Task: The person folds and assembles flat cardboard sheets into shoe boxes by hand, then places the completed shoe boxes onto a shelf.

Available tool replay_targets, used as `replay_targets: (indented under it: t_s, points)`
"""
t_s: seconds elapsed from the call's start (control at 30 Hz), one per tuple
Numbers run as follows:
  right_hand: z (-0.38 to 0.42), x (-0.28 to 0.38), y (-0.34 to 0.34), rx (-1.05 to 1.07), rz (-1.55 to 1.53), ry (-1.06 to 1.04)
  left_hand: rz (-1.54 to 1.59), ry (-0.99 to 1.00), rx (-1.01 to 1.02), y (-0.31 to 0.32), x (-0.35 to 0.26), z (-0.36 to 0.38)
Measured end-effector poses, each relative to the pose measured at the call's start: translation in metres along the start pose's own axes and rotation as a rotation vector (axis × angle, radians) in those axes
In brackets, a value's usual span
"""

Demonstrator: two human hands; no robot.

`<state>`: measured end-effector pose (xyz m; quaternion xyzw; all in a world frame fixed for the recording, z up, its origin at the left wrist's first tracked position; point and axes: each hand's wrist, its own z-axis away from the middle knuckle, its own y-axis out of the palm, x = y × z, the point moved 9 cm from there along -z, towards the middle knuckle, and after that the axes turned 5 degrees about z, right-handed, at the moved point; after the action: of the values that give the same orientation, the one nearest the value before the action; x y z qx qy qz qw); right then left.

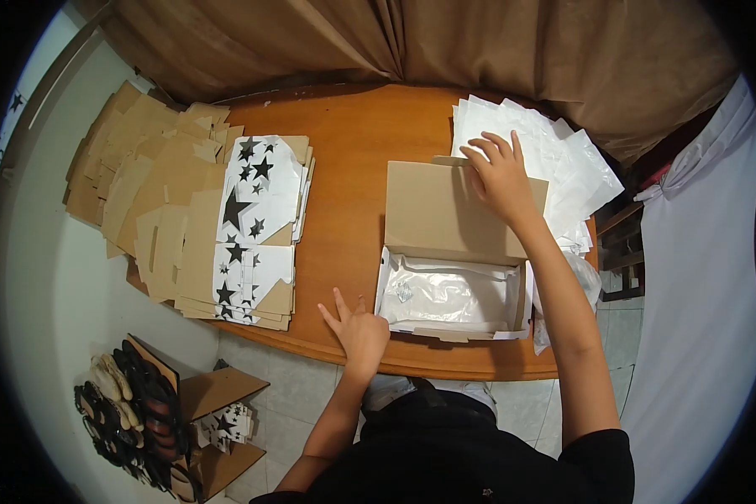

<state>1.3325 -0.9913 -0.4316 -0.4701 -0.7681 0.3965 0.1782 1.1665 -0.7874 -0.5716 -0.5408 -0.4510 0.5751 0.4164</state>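
Observation:
A cardboard box [525, 290] stands at the table's front edge, its lid [445, 210] raised and leaning back. Inside lies a clear plastic bag [454, 294] with a small printed packet [404, 291] at its left end. My left hand [363, 336] is at the box's front left corner, fingers spread over the table edge and holding nothing. Above the lid's upper right edge hovers my right hand [500, 172], its fingers apart and slightly curled, with nothing in them. Behind it is a pile of white plastic bags [563, 160].
Flat cardboard blanks [164, 185] lie in a heap on the left, beside a stack of star-printed white blanks [256, 189]. The wooden table [344, 168] backs onto a brown curtain [479, 50]. Several shoes [130, 412] and an open carton [227, 391] sit on the floor, lower left.

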Motion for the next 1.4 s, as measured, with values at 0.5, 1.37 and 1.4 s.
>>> replay_targets:
  t_s: [0.5, 1.37, 1.4]
  points:
    - [0.080, 0.191, 0.062, 0.327, -0.274, -0.688, 0.196, -0.115, 0.486, 0.019, 0.024, 0.002]
    - [0.030, -0.045, 0.017, 0.296, 0.055, 0.414, 0.063, 0.104, -0.097, 0.015, 0.005, -0.006]
    - [0.036, -0.045, 0.009, 0.223, 0.018, 0.411, 0.064, 0.109, -0.101, 0.014, 0.004, -0.006]
